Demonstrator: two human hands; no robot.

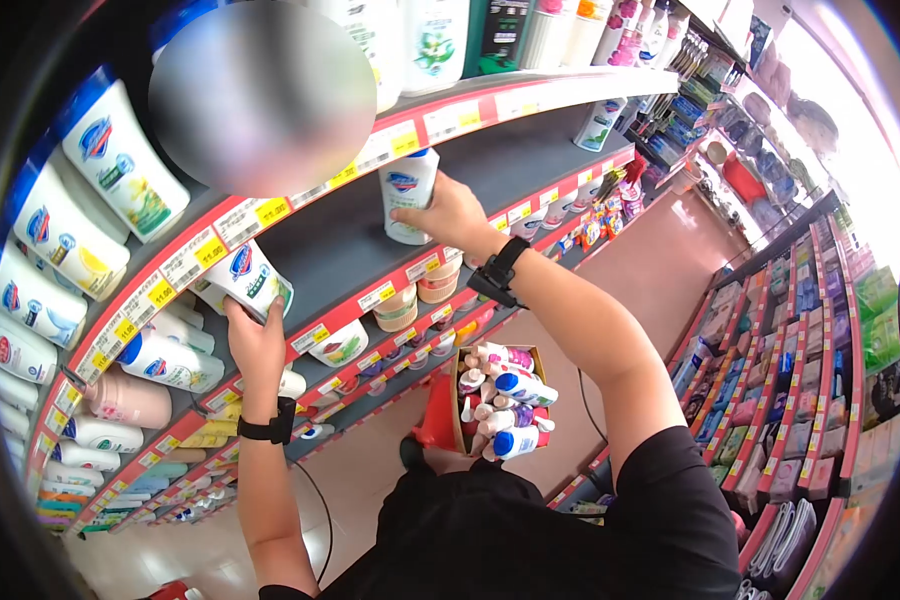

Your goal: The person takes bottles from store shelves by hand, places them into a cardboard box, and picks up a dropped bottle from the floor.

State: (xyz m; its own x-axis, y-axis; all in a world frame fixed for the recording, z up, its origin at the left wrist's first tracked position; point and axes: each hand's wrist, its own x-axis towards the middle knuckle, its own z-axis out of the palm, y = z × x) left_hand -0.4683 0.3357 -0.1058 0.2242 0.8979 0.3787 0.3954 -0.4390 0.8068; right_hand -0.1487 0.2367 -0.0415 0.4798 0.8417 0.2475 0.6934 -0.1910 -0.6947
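Note:
My right hand [455, 215] is wrapped around a white body wash bottle [402, 212] with a blue and red logo. That bottle stands upright or nearly so on the grey shelf [490, 185], at its front part. At the left, my left hand [258, 340] grips another white body wash bottle [248, 278], which leans and sits by the shelf's front edge, below a price strip. Its fingers close around the lower part, and the far side of the bottle is hidden. Black bands circle both wrists.
Rows of body wash bottles [120, 165] fill the upper shelf at left. An open box [459, 415] with several bottles stands below me on something red. One bottle [599, 125] sits at the shelf's far right end. A second rack [770, 370] lines the aisle's right side.

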